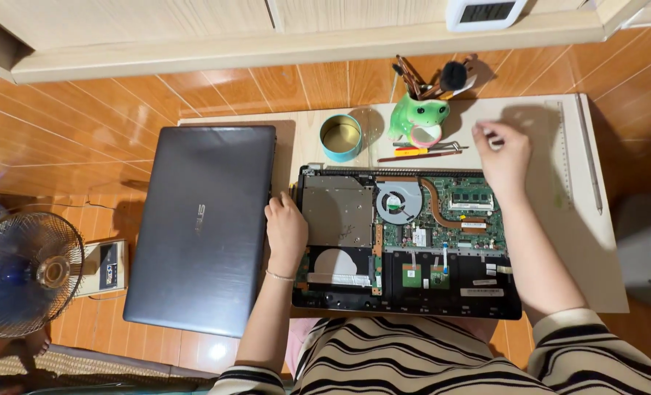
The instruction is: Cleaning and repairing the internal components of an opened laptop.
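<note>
An opened laptop base (406, 241) lies on a low pale table (603, 256), its circuit board, round fan and copper heat pipe exposed. My left hand (287, 228) rests on the base's left edge, fingers curled down on it. Past the base's far right corner, my right hand (502, 152) hovers over the tabletop with fingers pinched around something small and pale that I cannot make out. The grey laptop lid panel (205, 227) lies to the left, overhanging the table.
A teal round tin (341, 136) and a green frog-shaped holder (418, 115) with tools stand at the back. Tweezers and a screwdriver (420, 151) lie beside them. A ruler (564, 146) and a pen (589, 153) lie on the right. A fan (22, 274) stands on the floor, left.
</note>
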